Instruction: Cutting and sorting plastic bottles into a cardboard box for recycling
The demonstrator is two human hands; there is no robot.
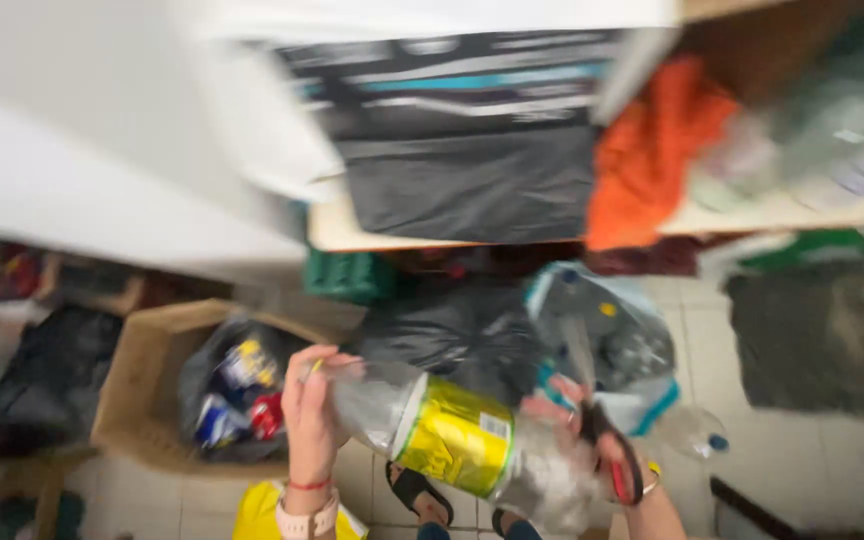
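Observation:
I hold a clear plastic bottle (472, 440) with a yellow label sideways in front of me. My left hand (310, 415) grips its neck end on the left. My right hand (592, 440) holds the crumpled base end and also has red-handled scissors (620, 462) in its fingers. The picture is blurred by motion.
A cardboard box (137, 385) lined with a black bag of cans stands at the left. Black bags (452, 335) and a clear bag of bottles (607, 340) lie on the tiled floor. A shelf (752, 215) above carries an orange cloth (652, 150) and a dark box.

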